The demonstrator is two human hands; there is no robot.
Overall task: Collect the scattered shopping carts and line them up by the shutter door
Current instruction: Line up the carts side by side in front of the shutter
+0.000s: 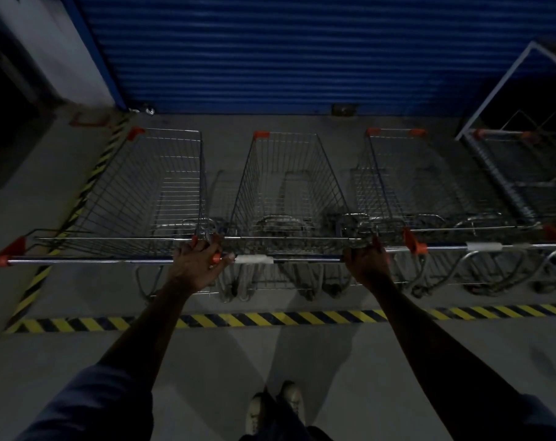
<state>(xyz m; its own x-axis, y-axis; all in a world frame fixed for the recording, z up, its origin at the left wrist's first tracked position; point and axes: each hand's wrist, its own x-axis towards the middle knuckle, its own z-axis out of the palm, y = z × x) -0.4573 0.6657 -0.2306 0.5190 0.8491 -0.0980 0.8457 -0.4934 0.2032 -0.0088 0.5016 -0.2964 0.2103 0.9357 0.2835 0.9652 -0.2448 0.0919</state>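
Shoes (275,405) are standing behind the tape (270,318); left hand (195,264) and right hand (364,261) are gripping the middle cart's (286,186) handle (302,258), nosed toward the shutter (302,52). Pushing crooked is risking clipping neighbouring carts.

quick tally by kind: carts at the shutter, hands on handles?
Wire shopping carts with orange corner caps: 4 (left, middle, right, far right, partly cut off)
Bare hands gripping handles: 2 (left, right)
Total: 6
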